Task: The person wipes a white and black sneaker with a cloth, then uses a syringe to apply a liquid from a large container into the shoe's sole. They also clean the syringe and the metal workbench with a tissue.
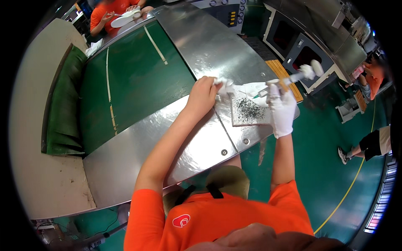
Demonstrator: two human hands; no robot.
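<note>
My bare left hand (204, 95) rests by the inner edge of the metal table, its fingers closed on a crumpled white cloth or tissue (225, 86). A white glove covers my right hand (281, 108), which is closed round a long, pale, syringe-like tool (295, 78). This tool has a thin teal tip pointing left and a white far end; it is partly blurred and its middle is hidden by my fingers. Under the tip lies a square white pad (238, 118) strewn with dark specks, close beside the gloved hand.
A green conveyor belt (134, 79) runs left of the metal table (197, 144). Across it, a person in orange holds a white shoe (126, 18). At right stand a grey machine (307, 50) and a slatted wooden board (284, 77); other people are farther right.
</note>
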